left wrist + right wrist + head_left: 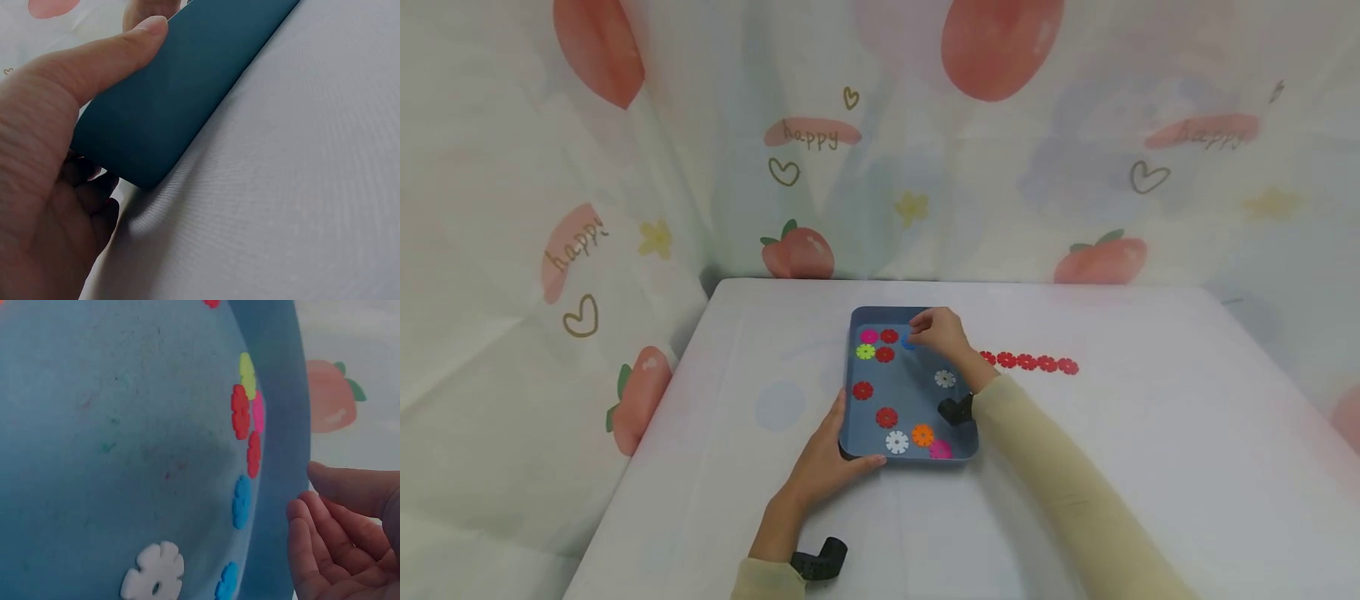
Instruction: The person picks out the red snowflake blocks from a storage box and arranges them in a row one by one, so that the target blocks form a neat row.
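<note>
A blue-grey tray (pixel 910 387) holds flower-shaped plastic pieces lying apart or in small groups. My left hand (pixel 826 462) grips its near left corner; in the left wrist view the thumb lies along the tray wall (pixel 169 94) and the other fingers curl round the corner. Over the far right part of the tray is my right hand (pixel 942 333), its fingers loosely bent with nothing between thumb and fingertips in the right wrist view. Closest to it lie a blue piece (pixel 241 502) and a second blue piece (pixel 227 581), with a white piece (pixel 154 572) nearby.
Right of the tray, a row of red flower pieces (pixel 1027 362) lies on the white table (pixel 1150 467). Inside are red, pink and yellow pieces at the far left, and white, orange and pink ones near the front. A printed curtain (pixel 925 167) hangs behind.
</note>
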